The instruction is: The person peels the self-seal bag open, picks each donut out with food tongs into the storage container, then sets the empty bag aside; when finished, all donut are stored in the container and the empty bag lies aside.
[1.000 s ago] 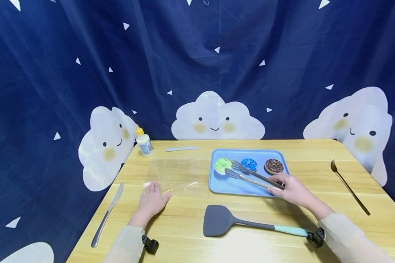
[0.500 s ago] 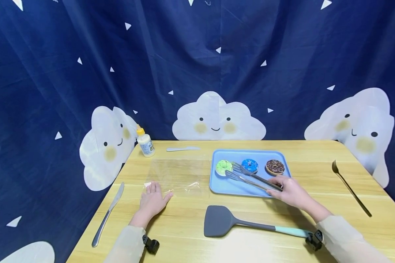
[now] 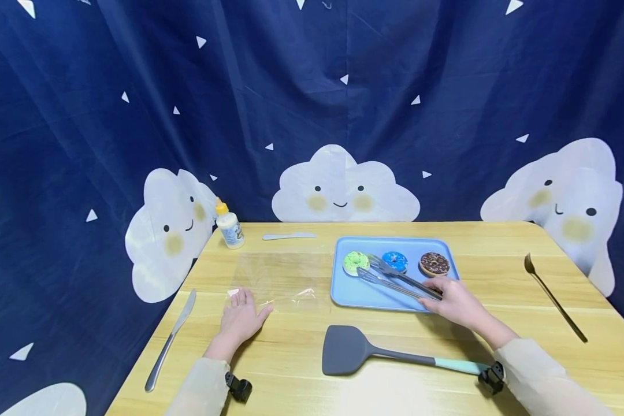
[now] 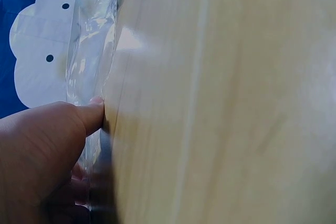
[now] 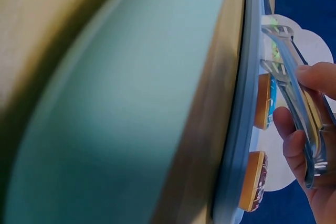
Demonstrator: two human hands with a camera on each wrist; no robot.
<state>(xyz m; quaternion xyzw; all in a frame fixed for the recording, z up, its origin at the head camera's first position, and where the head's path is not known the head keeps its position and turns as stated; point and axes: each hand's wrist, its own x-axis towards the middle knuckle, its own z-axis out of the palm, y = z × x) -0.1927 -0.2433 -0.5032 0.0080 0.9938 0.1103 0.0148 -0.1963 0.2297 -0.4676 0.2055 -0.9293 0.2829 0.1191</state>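
My right hand (image 3: pixel 456 301) grips metal tongs (image 3: pixel 401 281) over the blue tray (image 3: pixel 364 297). The tongs' two slotted ends are spread apart at the right side of a green-iced doughnut (image 3: pixel 356 263). Right of that one lie a blue-iced doughnut (image 3: pixel 394 261) and a chocolate doughnut (image 3: pixel 434 264) with sprinkles, all in one row. On the left, my left hand (image 3: pixel 241 316) rests with extended fingers on the near left corner of a clear plastic bag (image 3: pixel 281 277). In the left wrist view its thumb lies along the bag's edge.
A grey spatula (image 3: pixel 345 350) with a mint handle lies before the tray, under my right forearm. A table knife (image 3: pixel 171 341) is at the left edge, a fork (image 3: pixel 553 297) at the right. A glue bottle (image 3: pixel 231 229) and a pale spreader (image 3: pixel 289 236) are at the back.
The tongs and my right hand have shifted a little to the left, and the green doughnut has slid slightly right on the tray. My left hand stays put.
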